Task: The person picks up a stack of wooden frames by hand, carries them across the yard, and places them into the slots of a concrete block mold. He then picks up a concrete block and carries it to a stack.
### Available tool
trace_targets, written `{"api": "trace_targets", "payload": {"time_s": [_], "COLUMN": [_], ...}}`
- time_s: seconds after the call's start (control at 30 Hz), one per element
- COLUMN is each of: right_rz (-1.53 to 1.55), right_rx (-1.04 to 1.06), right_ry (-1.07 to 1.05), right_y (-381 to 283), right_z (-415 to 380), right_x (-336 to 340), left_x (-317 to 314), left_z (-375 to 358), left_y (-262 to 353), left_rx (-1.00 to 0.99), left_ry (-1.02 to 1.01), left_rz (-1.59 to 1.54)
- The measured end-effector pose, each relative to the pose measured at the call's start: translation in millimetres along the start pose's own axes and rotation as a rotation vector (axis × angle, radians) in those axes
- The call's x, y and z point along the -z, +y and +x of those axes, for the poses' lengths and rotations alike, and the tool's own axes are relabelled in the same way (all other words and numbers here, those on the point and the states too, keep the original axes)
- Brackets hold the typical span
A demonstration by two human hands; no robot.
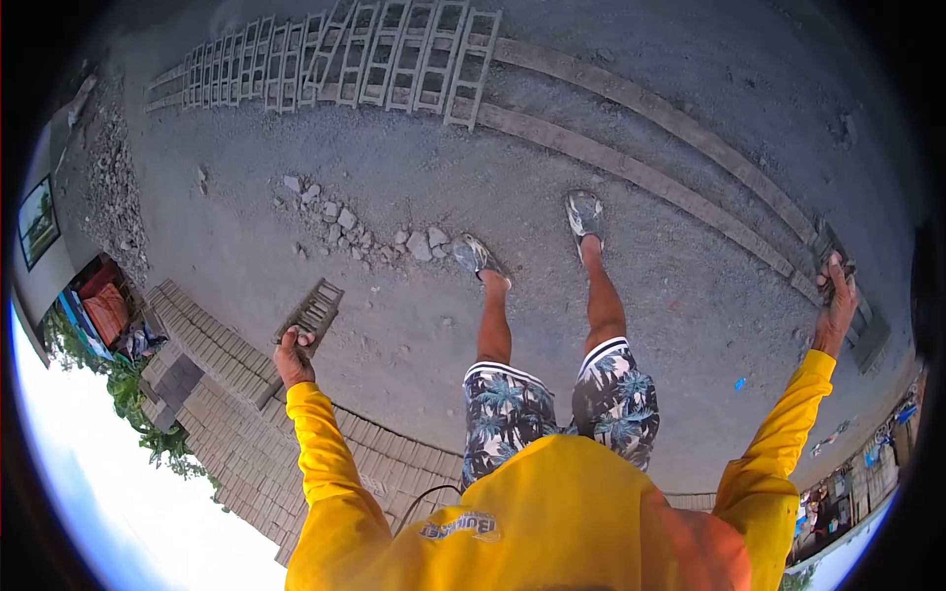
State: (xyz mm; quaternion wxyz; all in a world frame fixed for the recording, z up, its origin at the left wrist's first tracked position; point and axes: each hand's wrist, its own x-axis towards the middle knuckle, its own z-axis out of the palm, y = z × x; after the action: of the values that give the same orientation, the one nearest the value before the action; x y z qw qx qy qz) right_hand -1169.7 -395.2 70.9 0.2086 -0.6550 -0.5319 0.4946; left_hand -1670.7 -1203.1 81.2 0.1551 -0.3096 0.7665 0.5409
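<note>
On the left of the head view, my left hand (296, 357) is closed on the end of a grey hollow concrete block (320, 307), held near the stacked blocks (236, 424). My right hand (838, 297), far to the right, has its fingers wrapped round a dark grey block-like object (828, 241). Its full shape is hard to make out against the ground. Two long boards (631, 169) run along the ground towards that hand. A row of hollow blocks (379, 59) stands across their other end.
Broken concrete pieces (345, 219) lie by my feet, in worn shoes (585, 212). Gravel (113, 192) is heaped at the far left. Orange and blue items (105, 313) stand beyond the stack. A flat grey slab (871, 342) is at the right.
</note>
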Motion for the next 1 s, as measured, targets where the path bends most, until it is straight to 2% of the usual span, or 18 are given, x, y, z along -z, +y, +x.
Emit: {"api": "trace_targets", "payload": {"time_s": [0.07,0.13,0.2,0.23,0.27,0.3,0.33,0.37,0.4,0.47,0.53,0.57,0.67,0.7,0.77,0.83,0.9,1.0], "right_rz": [-0.127,-0.263,-0.453,-0.412,-0.149,-0.199,-0.371,-0.254,-0.512,-0.51,0.018,0.077,0.129,0.106,-0.017,-0.169,-0.269,-0.359], "right_rx": [0.077,0.131,0.192,0.219,0.192,0.105,0.096,0.045,0.201,0.154,-0.29,-0.299,-0.217,-0.206,-0.155,-0.081,-0.026,0.053], "right_ry": [0.088,0.18,0.094,-0.052,-0.241,-0.356,-0.536,-0.756,-0.808,-0.885,-0.919,-0.811,-0.587,-0.544,-0.482,-0.383,-0.275,-0.192], "right_y": [3.4,6.4,49.3,57.2,79.5,103.2,99.5,115.5,119.7,117.6,66.9,67.2,65.4,53.5,21.7,-17.6,-26.5,-11.7], "right_z": [2.8,-7.6,-22.1,-58.3,-94.6,-136.0,-184.3,-224.3,-240.7,-228.2,-184.4,-170.0,-93.7,-80.7,-60.2,-51.0,-41.7,-20.8], "right_x": [-26.7,-81.5,-130.3,-174.7,-218.6,-257.7,-292.7,-318.7,-331.1,-330.0,-298.0,-276.5,-206.7,-180.1,-132.0,-108.3,-103.2,-124.7], "left_x": [-43.5,-110.3,-177.0,-213.0,-247.3,-275.3,-309.3,-329.9,-336.4,-348.5,-300.5,-268.8,-151.0,-105.6,-52.7,-13.6,-2.3,-41.1], "left_z": [-0.4,-12.4,-28.1,-41.1,-62.6,-81.7,-102.0,-117.4,-119.4,-119.1,-87.4,-72.8,-33.0,-18.5,-19.1,-7.8,-2.2,3.0], "left_y": [-9.8,-34.0,-64.3,-81.2,-88.4,-94.1,-92.8,-89.3,-87.0,-84.1,-91.3,-92.6,-97.5,-100.0,-73.4,-57.8,-50.2,-50.2], "left_rx": [-0.011,-0.013,0.067,0.088,0.094,0.149,0.24,0.335,0.344,0.351,0.27,0.258,0.204,0.195,0.139,0.112,0.085,0.066], "left_ry": [0.052,0.077,0.013,-0.012,-0.132,-0.293,-0.428,-0.557,-0.576,-0.611,-0.542,-0.5,-0.236,-0.179,-0.018,-0.011,0.002,0.04], "left_rz": [0.161,0.326,0.357,0.313,0.259,0.176,0.02,-0.134,-0.218,-0.401,-0.244,-0.167,-0.001,-0.051,-0.14,-0.189,-0.168,0.028]}}
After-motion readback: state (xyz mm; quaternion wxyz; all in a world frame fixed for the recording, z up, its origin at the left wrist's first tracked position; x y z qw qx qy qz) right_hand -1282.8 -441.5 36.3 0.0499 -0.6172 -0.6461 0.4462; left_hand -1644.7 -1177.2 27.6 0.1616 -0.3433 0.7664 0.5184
